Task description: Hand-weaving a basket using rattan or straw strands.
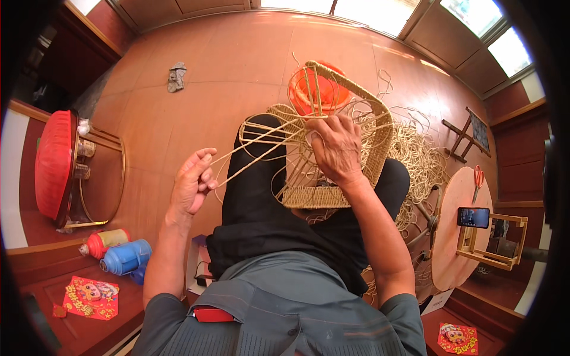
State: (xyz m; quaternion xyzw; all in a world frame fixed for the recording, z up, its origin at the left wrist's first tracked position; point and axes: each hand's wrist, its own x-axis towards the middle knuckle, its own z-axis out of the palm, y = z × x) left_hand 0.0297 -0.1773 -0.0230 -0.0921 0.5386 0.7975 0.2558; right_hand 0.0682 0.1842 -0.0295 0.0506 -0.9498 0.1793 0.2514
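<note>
A frame wrapped in tan woven cord [380,148] rests across my lap, between my knees. Several strands of straw-coloured cord [252,163] stretch from its middle toward the left. My left hand [195,181] is out to the left of the frame, its fingers curled and pinching the ends of these strands. My right hand [337,145] is over the middle of the frame, fingers bent down and closed where the strands gather. The fingertips and the exact grip there are partly hidden under the hand.
Behind the frame stands an orange-red bucket [306,98]. A big heap of loose cord [418,154] covers the floor at right. Farther right, scissors [478,178] and a phone [473,218] are at a round wooden board [454,237]. A red stool [53,166] and flasks [127,257] are at left.
</note>
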